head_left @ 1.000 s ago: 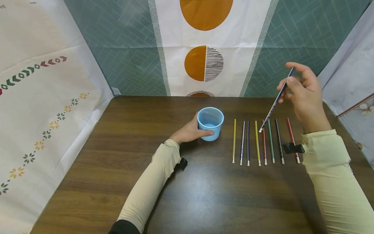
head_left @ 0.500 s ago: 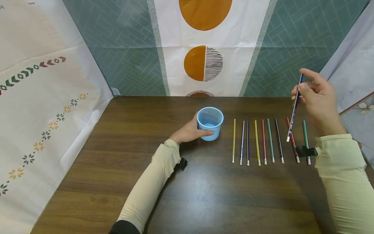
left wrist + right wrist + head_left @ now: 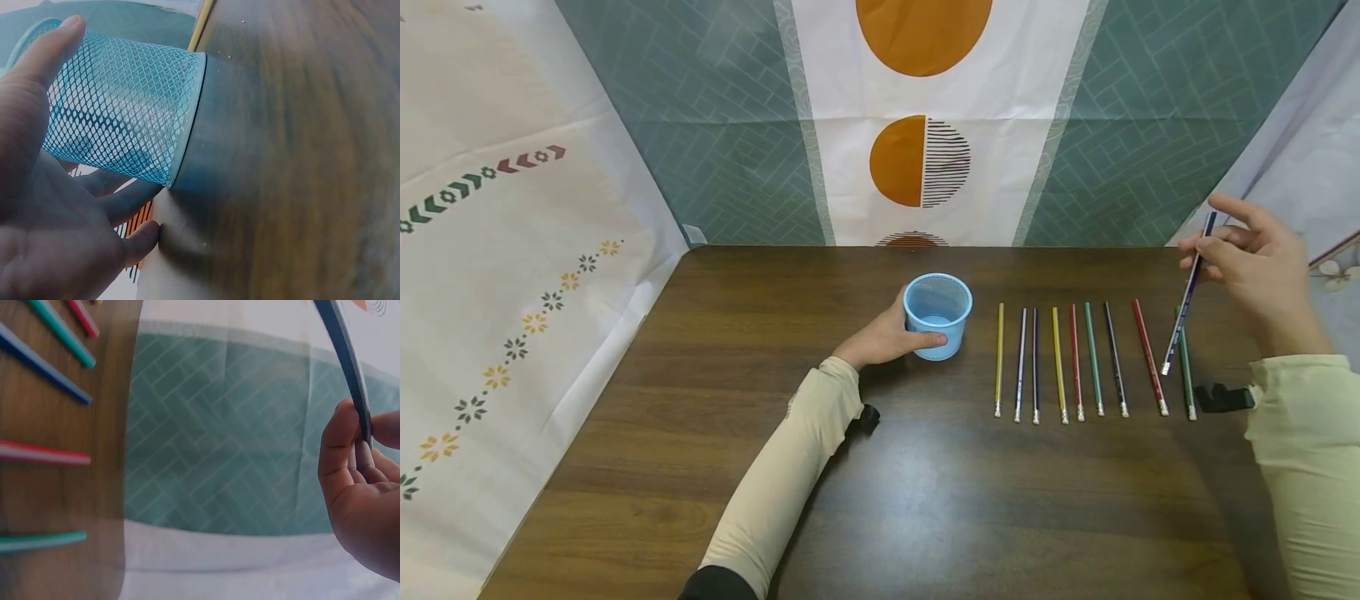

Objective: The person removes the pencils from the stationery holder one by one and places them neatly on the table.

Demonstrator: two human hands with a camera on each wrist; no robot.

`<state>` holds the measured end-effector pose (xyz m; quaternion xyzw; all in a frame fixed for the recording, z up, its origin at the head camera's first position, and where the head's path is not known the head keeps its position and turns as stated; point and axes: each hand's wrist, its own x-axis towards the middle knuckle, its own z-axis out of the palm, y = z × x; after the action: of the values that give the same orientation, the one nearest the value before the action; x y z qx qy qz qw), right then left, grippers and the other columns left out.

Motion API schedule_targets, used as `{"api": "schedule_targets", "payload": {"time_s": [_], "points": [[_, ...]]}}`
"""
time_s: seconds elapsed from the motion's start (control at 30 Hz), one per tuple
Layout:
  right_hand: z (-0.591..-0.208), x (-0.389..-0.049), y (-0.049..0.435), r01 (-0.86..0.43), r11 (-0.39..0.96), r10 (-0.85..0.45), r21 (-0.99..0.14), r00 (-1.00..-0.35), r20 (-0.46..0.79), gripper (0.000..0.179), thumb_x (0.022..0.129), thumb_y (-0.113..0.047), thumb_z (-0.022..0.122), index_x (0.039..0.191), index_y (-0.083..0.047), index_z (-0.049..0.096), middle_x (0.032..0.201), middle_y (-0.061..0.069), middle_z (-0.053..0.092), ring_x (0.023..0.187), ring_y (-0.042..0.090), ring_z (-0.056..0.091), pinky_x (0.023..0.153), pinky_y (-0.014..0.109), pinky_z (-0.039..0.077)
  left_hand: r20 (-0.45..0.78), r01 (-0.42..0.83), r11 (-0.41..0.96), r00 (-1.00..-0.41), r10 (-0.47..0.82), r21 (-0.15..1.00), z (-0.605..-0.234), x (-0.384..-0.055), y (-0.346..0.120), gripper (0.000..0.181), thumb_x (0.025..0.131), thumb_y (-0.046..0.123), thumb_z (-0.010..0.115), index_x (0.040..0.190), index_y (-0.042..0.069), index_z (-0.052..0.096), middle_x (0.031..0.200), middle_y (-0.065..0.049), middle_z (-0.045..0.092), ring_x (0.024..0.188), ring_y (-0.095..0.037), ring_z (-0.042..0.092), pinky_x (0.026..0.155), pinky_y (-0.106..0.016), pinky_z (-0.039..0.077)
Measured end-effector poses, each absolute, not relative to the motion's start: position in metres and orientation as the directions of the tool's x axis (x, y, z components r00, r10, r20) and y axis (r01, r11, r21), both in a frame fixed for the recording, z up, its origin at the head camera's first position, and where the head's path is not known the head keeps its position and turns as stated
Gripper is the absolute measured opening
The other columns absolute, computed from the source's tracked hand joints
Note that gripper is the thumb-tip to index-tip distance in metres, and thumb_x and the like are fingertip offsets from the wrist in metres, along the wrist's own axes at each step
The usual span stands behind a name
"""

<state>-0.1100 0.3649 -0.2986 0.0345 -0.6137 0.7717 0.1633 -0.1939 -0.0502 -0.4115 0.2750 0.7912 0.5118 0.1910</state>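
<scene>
My left hand (image 3: 887,335) holds a light-blue mesh pencil cup (image 3: 951,329) that stands upright on the table. In the left wrist view the thumb lies along one side of the cup's mesh (image 3: 125,106), with fingers on the opposite side. My right hand (image 3: 1262,271) pinches a dark blue pencil (image 3: 1187,292) near its upper end, above the right part of the table. Its white eraser end points down, crossing in front of a green pencil (image 3: 1186,375). Thumb and fingertips meet on the pencil (image 3: 353,369) in the right wrist view.
Several pencils lie in a row right of the cup, from a yellow pencil (image 3: 999,358) to a red pencil (image 3: 1150,358) and the green one, eraser ends towards me. The wooden table (image 3: 850,517) ends at a patterned cloth backdrop (image 3: 715,125).
My right hand has moved right and slightly down with the dark blue pencil, from above the middle of the row to its right end. The left hand and cup stay put.
</scene>
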Motion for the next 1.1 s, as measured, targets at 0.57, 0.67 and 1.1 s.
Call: {"api": "schedule_targets", "payload": {"time_s": [0.57, 0.67, 1.1], "points": [[-0.334, -0.101, 0.426, 0.072, 0.474, 0.211, -0.878, -0.977, 0.034, 0.039, 0.100, -0.011, 0.050, 0.138, -0.019, 0.045, 0.085, -0.017, 0.068, 0.072, 0.002, 0.062, 0.057, 0.020, 0.049, -0.005, 0.254, 0.320, -0.776, 0.631, 0.913, -0.412, -0.194, -0.052, 0.097, 0.079, 0.038, 0.080, 0.148, 0.021, 0.015, 0.138, 0.000, 0.040, 0.121, -0.019, 0.044, 0.101, -0.043, 0.037], [-0.347, -0.102, 0.437, 0.152, 0.629, 0.227, -0.762, -0.974, -0.007, 0.046, 0.102, -0.016, 0.046, 0.146, -0.007, 0.037, 0.086, -0.019, 0.063, 0.073, -0.004, 0.057, 0.059, 0.023, 0.051, 0.000, 0.258, 0.314, -0.773, 0.635, 0.913, -0.412, -0.194, -0.053, 0.097, 0.079, 0.038, 0.080, 0.148, 0.020, 0.015, 0.137, -0.001, 0.040, 0.121, -0.020, 0.044, 0.101, -0.043, 0.036], [-0.379, -0.110, 0.459, 0.218, 0.791, 0.144, -0.572, -0.974, -0.172, 0.047, 0.094, -0.011, 0.054, 0.132, 0.013, 0.042, 0.088, 0.026, 0.063, 0.064, 0.024, 0.064, 0.055, 0.037, 0.054, -0.025, 0.207, 0.272, -0.752, 0.659, 0.940, -0.414, -0.194, -0.063, 0.095, 0.083, 0.025, 0.078, 0.151, 0.017, 0.012, 0.142, -0.010, 0.038, 0.125, -0.027, 0.043, 0.102, -0.044, 0.035]]}}
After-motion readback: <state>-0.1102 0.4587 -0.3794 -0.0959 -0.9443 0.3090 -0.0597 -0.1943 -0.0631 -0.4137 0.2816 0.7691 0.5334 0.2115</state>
